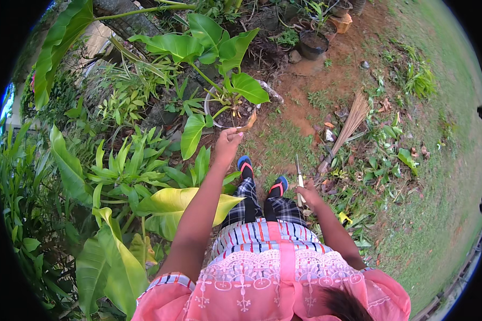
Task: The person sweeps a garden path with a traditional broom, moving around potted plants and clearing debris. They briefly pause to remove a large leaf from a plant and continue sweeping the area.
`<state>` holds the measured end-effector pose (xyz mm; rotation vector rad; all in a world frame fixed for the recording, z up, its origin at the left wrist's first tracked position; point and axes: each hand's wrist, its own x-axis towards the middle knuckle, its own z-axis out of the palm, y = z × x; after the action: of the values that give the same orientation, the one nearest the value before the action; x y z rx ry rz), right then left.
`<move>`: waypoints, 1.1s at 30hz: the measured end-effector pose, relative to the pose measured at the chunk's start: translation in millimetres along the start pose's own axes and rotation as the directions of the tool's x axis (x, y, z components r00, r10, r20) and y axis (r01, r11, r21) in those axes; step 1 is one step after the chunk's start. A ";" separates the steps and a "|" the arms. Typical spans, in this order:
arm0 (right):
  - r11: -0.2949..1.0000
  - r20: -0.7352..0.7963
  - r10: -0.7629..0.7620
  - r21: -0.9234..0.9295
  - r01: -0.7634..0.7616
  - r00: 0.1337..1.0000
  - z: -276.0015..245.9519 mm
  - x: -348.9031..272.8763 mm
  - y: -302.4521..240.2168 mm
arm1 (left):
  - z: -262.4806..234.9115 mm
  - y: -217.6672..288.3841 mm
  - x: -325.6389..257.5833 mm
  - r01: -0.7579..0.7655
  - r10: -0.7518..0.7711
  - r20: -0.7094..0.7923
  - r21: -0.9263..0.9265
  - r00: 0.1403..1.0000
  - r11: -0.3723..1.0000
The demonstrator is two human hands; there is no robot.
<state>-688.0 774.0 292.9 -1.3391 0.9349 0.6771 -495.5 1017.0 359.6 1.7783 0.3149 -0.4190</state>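
My left hand point(229, 141) is stretched forward with its fingers pinched on a brown dried leaf point(248, 122). That leaf hangs beside the rim of a round white pot point(209, 101). From the pot grows a plant with large glossy green leaves point(250, 88). Lower and to the right, my right hand point(309, 194) is closed round the pale handle of a slim knife point(300, 181). Its thin blade points away from me, over the ground. The fingers of my right hand are partly hidden.
A stick broom point(351, 122) lies on a heap of cut leaves point(380, 168) to the right. Dense foliage point(126, 171) fills the left side, with a yellowing leaf point(171, 206) under my left forearm. A black pot point(312, 45) stands at the back; grass point(434, 241) stretches right.
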 end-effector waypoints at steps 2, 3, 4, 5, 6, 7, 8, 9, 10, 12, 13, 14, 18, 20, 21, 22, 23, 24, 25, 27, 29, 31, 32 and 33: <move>0.999 0.103 0.037 -0.013 -0.035 0.994 12.7 8.0 -7.8 | -5.2 4.2 26.8 -0.055 0.054 -0.149 0.000 0.987 0.999; 1.000 0.163 0.031 -0.006 -0.030 0.986 21.5 13.5 -12.1 | -7.6 5.0 41.8 -0.095 0.098 -0.216 0.026 0.971 0.995; 1.000 0.200 0.013 -0.011 -0.011 0.980 31.5 20.8 -17.3 | -10.3 5.3 57.6 -0.133 0.143 -0.284 0.056 0.948 0.990; 0.999 0.237 0.035 0.015 -0.040 0.971 41.9 28.2 -22.9 | -12.1 6.2 75.0 -0.177 0.215 -0.325 0.144 0.921 0.974; 0.997 0.265 0.051 0.035 -0.063 0.963 53.7 37.0 -29.9 | -13.0 7.4 93.6 -0.217 0.291 -0.358 0.235 0.887 0.948; 0.994 0.267 0.083 0.042 -0.097 0.960 65.3 46.1 -37.5 | -15.1 6.8 109.2 -0.208 0.323 -0.384 0.310 0.865 0.928; 0.995 0.328 0.062 0.059 -0.086 0.943 76.5 55.8 -46.6 | -18.5 5.8 123.2 -0.252 0.387 -0.346 0.377 0.854 0.892; 0.994 0.362 0.058 0.064 -0.087 0.930 86.7 65.3 -56.8 | -21.7 5.2 136.7 -0.254 0.404 -0.309 0.427 0.861 0.868; 0.995 0.404 0.038 0.074 -0.074 0.914 96.2 74.9 -68.2 | -25.2 4.6 148.6 -0.258 0.418 -0.270 0.475 0.867 0.842; 0.995 0.429 0.048 0.058 -0.080 0.902 115.7 93.6 -93.0 | -34.9 -0.3 160.0 -0.277 0.362 -0.227 0.335 0.904 0.901; 0.997 0.458 0.026 0.054 -0.057 0.889 124.4 102.8 -105.7 | -38.4 -1.8 163.8 -0.268 0.334 -0.252 0.262 0.908 0.927; 0.992 0.472 0.060 0.071 -0.106 0.880 132.8 111.8 -118.1 | -42.5 -3.1 165.4 -0.219 0.270 -0.278 0.200 0.922 0.955; 0.983 0.500 0.103 0.078 -0.164 0.860 166.5 150.9 -162.8 | -59.9 -6.6 152.9 -0.157 0.144 -0.152 -0.076 0.978 0.985; 0.989 0.511 0.095 0.049 -0.140 0.854 181.1 171.3 -180.6 | -69.1 -3.8 150.7 -0.116 0.102 -0.093 -0.155 0.990 0.981; 0.985 0.528 0.111 0.055 -0.164 0.842 187.7 181.3 -188.9 | -72.5 -2.3 150.5 -0.096 0.083 -0.082 -0.167 0.993 0.981; 0.989 0.500 0.094 0.051 -0.138 0.861 193.5 189.4 -195.2 | -76.3 -0.6 151.4 -0.096 0.085 -0.061 -0.202 0.995 0.975; 0.992 0.500 0.086 0.035 -0.120 0.862 199.1 196.6 -201.4 | -80.2 1.3 154.1 -0.085 0.076 -0.061 -0.157 0.995 0.984; 0.996 0.489 0.066 0.017 -0.086 0.870 203.6 201.3 -205.5 | -84.0 2.8 156.7 -0.104 0.094 -0.077 -0.135 0.993 0.985; 0.998 0.477 0.040 0.016 -0.054 0.878 207.4 203.8 -208.3 | -86.9 3.9 158.5 -0.119 0.108 -0.085 -0.132 0.990 0.984; 0.999 0.447 0.030 0.018 -0.043 0.894 211.6 204.3 -211.4 | -92.2 5.3 162.2 -0.116 0.102 -0.100 -0.142 0.990 0.983; 1.000 0.400 -0.019 -0.015 0.028 0.916 212.2 200.3 -211.8 | -96.7 6.2 165.4 -0.093 0.073 -0.114 -0.189 0.991 0.977; 0.988 0.360 -0.067 -0.109 0.114 0.930 210.7 195.0 -211.1 | -99.3 5.8 165.3 -0.083 0.062 -0.109 -0.194 0.992 0.977; 0.963 0.320 -0.132 -0.182 0.198 0.938 210.0 192.6 -210.1 | -100.1 5.4 164.3 -0.085 0.066 -0.095 -0.223 0.993 0.971; 0.928 0.273 -0.179 -0.273 0.254 0.945 208.8 190.9 -209.1 | -103.5 5.9 164.7 -0.031 0.013 -0.082 -0.219 0.997 0.975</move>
<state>-379.9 930.9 228.0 -1.5636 0.4842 0.8145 -333.3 1114.6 314.3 1.5819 0.3829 -0.2859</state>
